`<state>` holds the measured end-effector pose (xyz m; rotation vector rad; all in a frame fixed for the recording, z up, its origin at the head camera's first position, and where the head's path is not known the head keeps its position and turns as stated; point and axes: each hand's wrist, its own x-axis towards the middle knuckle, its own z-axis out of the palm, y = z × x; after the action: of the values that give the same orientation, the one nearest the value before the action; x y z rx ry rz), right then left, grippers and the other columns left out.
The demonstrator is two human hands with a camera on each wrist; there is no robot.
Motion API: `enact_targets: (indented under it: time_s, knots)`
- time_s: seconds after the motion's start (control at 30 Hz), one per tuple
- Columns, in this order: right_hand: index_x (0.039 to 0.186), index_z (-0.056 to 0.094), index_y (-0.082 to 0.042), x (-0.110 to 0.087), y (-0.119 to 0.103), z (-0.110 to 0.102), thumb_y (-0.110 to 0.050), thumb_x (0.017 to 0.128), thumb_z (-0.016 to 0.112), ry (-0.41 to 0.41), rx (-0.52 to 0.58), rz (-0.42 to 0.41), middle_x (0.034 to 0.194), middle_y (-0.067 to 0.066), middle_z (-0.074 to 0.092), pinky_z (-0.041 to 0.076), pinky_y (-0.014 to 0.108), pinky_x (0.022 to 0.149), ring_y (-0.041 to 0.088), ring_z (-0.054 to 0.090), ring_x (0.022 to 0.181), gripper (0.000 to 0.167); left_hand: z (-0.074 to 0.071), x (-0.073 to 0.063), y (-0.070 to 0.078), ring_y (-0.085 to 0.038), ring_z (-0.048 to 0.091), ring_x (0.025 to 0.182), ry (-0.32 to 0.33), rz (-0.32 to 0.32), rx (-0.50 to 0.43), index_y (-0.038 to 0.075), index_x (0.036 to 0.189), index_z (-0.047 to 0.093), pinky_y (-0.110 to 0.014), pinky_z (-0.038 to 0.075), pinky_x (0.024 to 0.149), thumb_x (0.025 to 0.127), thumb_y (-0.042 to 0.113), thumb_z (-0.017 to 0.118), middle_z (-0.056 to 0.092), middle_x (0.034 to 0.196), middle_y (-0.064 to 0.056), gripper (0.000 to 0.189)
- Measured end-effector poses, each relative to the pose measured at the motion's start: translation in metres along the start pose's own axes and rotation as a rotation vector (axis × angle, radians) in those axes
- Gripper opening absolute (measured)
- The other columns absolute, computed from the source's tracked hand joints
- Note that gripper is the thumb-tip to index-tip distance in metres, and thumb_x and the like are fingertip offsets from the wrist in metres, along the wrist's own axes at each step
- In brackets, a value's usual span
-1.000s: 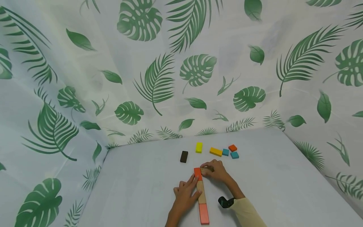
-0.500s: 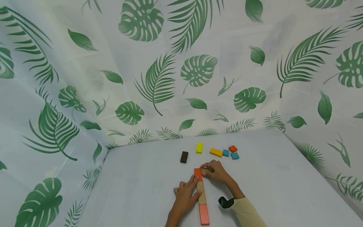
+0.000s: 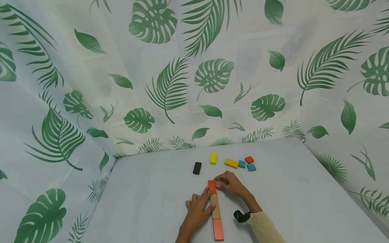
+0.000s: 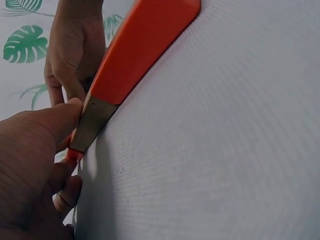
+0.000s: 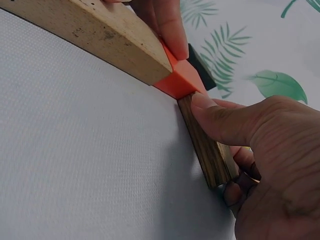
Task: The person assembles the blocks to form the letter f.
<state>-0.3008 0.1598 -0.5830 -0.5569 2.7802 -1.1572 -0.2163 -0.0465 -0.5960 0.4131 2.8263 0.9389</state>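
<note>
A row of end-to-end blocks runs away from me: a coral-red block nearest, a tan wooden block in the middle, an orange-red block at the far end. My left hand lies along the row's left side, its fingertips on the orange-red block and its thumb on the tan one. To the right, my right hand pinches a brown striped wooden block between thumb and fingers. One end of that block meets the side of the orange-red block, at an angle to the row.
Beyond the hands lie a dark brown block, a yellow block, an orange-yellow block, two small blue blocks and a small red-orange block. A leaf-patterned cloth wall closes off the table's back and sides.
</note>
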Motion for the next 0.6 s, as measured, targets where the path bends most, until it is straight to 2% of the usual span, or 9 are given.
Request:
enact_targets:
  time_s: [0.33,0.6]
  knots:
    - [0.114,0.072,-0.015,-0.0032,-0.0011,-0.0005,-0.019,0.088,0.073,-0.002,0.000,0.002,0.097,0.002,0.058,0.038,0.032,0.079,0.014,0.046,0.088,0.027,-0.0010,-0.0002,0.0001,-0.012,0.035,0.089,-0.014,0.005,-0.022,0.028,0.147,0.045,-0.042,0.018,0.071,0.095,0.052,0.055,0.038,0.157,0.002,0.058]
    - [0.114,0.071,-0.015,-0.0032,-0.0023,-0.0009,-0.017,0.087,0.073,-0.006,0.027,0.018,0.097,0.001,0.057,0.038,0.032,0.079,0.014,0.046,0.087,0.027,-0.0007,0.0011,-0.0008,-0.012,0.035,0.090,-0.007,0.005,-0.025,0.028,0.147,0.045,-0.042,0.018,0.071,0.094,0.053,0.056,0.038,0.157,0.004,0.060]
